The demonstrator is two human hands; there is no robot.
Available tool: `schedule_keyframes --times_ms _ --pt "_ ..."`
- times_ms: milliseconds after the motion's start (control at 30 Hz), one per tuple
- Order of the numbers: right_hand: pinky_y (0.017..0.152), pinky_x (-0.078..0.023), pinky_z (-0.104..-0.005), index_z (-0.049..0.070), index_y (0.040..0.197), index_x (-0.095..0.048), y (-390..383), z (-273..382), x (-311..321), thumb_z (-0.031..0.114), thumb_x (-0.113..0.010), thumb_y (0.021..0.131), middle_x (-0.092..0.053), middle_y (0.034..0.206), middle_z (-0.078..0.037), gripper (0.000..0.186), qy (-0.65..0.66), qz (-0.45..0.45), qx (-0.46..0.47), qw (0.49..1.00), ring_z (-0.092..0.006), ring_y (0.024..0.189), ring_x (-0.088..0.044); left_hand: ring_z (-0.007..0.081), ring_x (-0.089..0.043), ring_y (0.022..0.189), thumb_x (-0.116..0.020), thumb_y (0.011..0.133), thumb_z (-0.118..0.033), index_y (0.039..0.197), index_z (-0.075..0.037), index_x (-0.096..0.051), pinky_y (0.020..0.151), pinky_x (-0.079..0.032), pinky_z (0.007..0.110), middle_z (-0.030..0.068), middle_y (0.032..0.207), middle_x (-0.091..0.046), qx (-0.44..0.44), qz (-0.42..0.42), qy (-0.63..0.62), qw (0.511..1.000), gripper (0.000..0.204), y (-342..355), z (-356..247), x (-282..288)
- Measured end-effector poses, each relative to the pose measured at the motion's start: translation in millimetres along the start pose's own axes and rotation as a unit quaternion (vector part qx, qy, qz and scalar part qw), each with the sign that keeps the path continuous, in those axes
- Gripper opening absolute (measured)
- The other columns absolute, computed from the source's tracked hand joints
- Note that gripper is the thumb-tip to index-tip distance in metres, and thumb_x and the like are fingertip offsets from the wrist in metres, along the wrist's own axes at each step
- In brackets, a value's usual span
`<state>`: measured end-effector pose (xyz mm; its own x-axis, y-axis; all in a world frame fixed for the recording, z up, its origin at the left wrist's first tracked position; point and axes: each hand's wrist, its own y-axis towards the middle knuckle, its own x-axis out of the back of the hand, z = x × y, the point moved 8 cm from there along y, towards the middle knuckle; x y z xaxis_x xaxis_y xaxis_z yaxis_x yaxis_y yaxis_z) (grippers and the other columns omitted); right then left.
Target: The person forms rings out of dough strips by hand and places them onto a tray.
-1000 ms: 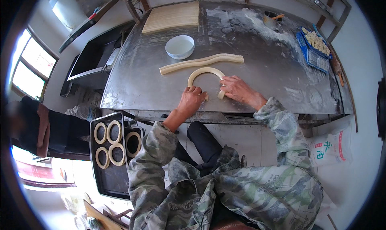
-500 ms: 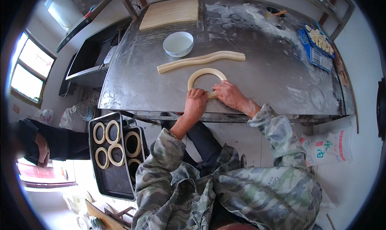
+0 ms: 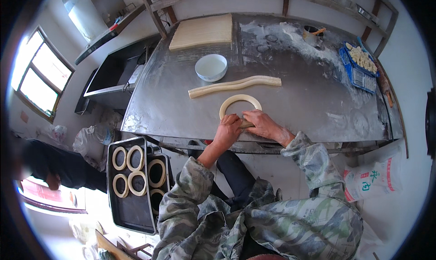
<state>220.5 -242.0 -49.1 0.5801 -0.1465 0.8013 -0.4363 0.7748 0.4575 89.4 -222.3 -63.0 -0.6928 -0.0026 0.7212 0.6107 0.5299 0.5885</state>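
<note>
A pale dough ring lies on the dark worktop near its front edge. My left hand and my right hand both grip the near side of the ring, fingers closed round the dough, with a short stretch showing between them. Whatever lies under the fingers is hidden. Just beyond the ring rests a long dough strip, slightly wavy. Behind its left part stands a white bowl with pale contents.
Dough strips lie side by side at the back left. A blue scale bearing dough pieces and a metal cup stand at right. Dark trays with several dough rings sit at lower left, near another person's sleeve. A white sack stands lower right.
The whole view has shifted, so the worktop sits lower and slightly further right. Both hands stay closed on the ring's near side. The other person's hand at left has moved.
</note>
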Motion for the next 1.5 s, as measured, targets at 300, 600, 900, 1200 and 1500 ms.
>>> schedule_keyframes --times_ms 300,600,900,1200,1500 --pt "0.097 -0.049 -0.0448 0.002 0.088 -0.073 -12 -25 -7 0.019 -0.065 0.087 -0.071 0.105 -0.013 0.018 0.008 -0.022 -0.097 0.995 -0.0313 0.102 -0.066 0.032 -0.066 0.092 -0.069 0.082 -0.005 0.101 -0.006 -0.075 0.081 -0.055 0.041 0.0114 0.095 -0.068 0.066 0.036 -0.074 0.994 0.02 2 20 0" --pt "0.098 -0.044 -0.046 0.003 0.084 -0.07 -8 -12 -8 0.016 -0.06 0.09 -0.07 0.1 -0.011 0.017 -0.024 -0.038 -0.069 0.997 -0.0307 0.097 -0.066 0.0325 -0.066 0.094 -0.066 0.084 -0.005 0.109 -0.001 -0.07 0.082 -0.056 0.041 0.0138 0.098 -0.068 0.002 0.029 -0.053 0.998 0.025 0 6 2" --pt "0.095 -0.044 -0.0452 0.004 0.083 -0.069 -8 -9 -18 0.011 -0.057 0.089 -0.069 0.1 -0.012 0.015 -0.057 -0.028 -0.061 0.996 -0.0305 0.094 -0.066 0.0305 -0.064 0.09 -0.067 0.081 -0.008 0.085 -0.006 -0.07 0.078 -0.055 0.042 0.0104 0.09 -0.065 0.033 0.024 -0.021 0.999 0.005 4 12 -5" --pt "0.086 -0.051 -0.0443 0.002 0.092 -0.069 -2 -10 -23 0.007 -0.056 0.087 -0.069 0.099 -0.012 0.014 0.01 -0.047 -0.047 0.998 -0.0336 0.093 -0.065 0.0319 -0.061 0.082 -0.067 0.083 -0.011 0.074 -0.007 -0.066 0.072 -0.053 0.043 0.0101 0.083 -0.061 0.01 0.032 -0.004 0.999 0.01 7 11 -8" --pt "0.086 -0.052 -0.0453 0.001 0.097 -0.068 0 -15 -29 0.004 -0.056 0.086 -0.069 0.104 -0.016 0.016 0.039 -0.03 -0.049 0.998 -0.0358 0.099 -0.065 0.0338 -0.064 0.09 -0.066 0.082 -0.011 0.08 -0.006 -0.069 0.077 -0.053 0.045 0.011 0.088 -0.065 0.107 0.036 0.0 0.994 0.006 9 23 -17"
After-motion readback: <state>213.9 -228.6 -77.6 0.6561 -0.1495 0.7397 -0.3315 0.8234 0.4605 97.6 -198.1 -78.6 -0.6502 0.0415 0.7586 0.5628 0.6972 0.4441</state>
